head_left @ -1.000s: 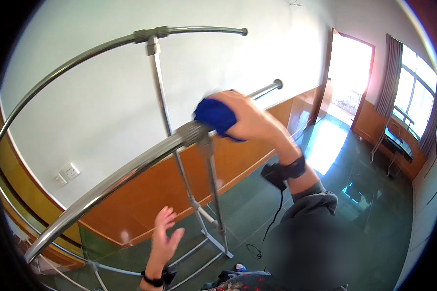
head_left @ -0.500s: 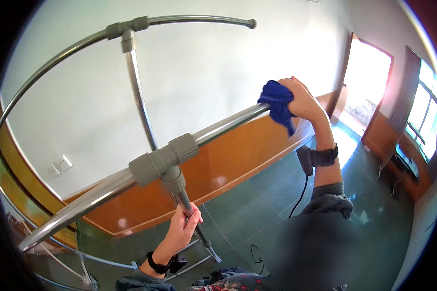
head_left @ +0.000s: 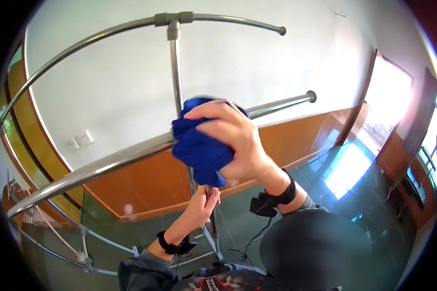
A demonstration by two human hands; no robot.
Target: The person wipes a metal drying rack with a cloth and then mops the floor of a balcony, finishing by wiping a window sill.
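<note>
My right hand [head_left: 235, 138] is wrapped round a blue cloth [head_left: 204, 150], which it presses against the near metal rail [head_left: 111, 162] of a drying rack. The cloth covers the joint where the upright meets this rail. Just below, my left hand [head_left: 201, 208] grips the metal upright [head_left: 211, 191], its fingers closed round the tube. At the rail's right end is a round grey cap [head_left: 311, 96]. A second, farther rail [head_left: 102, 33] runs behind, joined to its own upright [head_left: 176, 72] by a grey connector [head_left: 174, 20].
Behind the rack is a white wall with brown wood panelling [head_left: 296, 140] and a socket [head_left: 86, 137]. A bright doorway [head_left: 386, 102] stands at the far right. Pale lower tubes [head_left: 109, 250] lie at left above the dark tiled floor. A cable [head_left: 252, 247] hangs from my right wristband.
My right hand and the blue cloth have moved left along the near rail, from near its right end onto the joint. My left hand still holds the upright.
</note>
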